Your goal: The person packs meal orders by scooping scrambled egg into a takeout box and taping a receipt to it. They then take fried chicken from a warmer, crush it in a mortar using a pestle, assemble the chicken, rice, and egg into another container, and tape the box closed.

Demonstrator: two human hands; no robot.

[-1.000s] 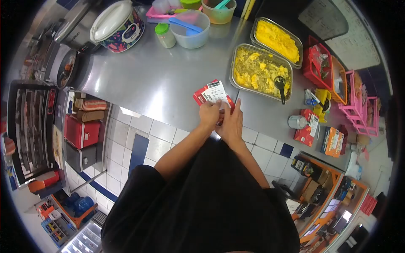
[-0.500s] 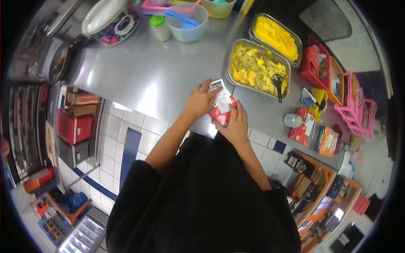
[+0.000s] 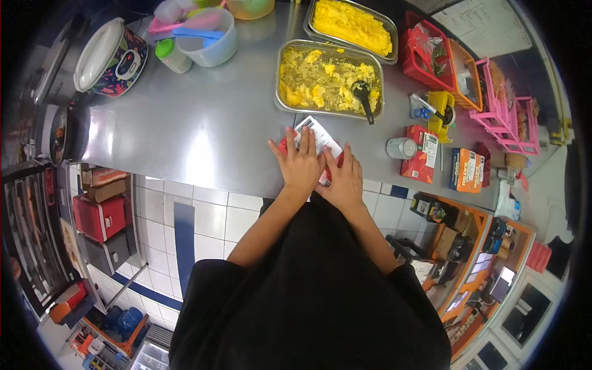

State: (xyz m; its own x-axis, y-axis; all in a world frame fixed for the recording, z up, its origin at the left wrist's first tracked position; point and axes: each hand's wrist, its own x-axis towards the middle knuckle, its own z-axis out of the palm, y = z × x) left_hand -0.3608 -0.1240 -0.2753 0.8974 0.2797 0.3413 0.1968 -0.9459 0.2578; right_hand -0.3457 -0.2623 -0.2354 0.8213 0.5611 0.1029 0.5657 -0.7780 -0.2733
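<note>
A flat red box [image 3: 325, 179] lies at the front edge of the steel counter, with a white printed label [image 3: 323, 135] on its upper face. My left hand [image 3: 300, 163] rests flat over the box and the label's left part, fingers spread. Lower on the box's right side, my right hand [image 3: 343, 179] lies with its fingers stretched out, their tips near the label's edge. Both hands hide much of the box, and they almost touch each other. Just beyond them is a metal tray [image 3: 290, 110] of yellow, crumbly food with a black spoon [image 3: 362, 98] in it.
A second tray of yellow food [image 3: 351, 26] stands behind. To the right are a can [image 3: 401, 148], a red box [image 3: 420, 154], an orange box [image 3: 467, 169], and red and pink baskets [image 3: 505, 117]. A clear bowl [image 3: 216, 46], a green-lidded jar [image 3: 173, 57] and a patterned cooker [image 3: 114, 61] stand left.
My left hand has flattened and spread over the box and label. My right hand's fingers have come inward onto the label's edge. The view has shifted, so counter items appear further left.
</note>
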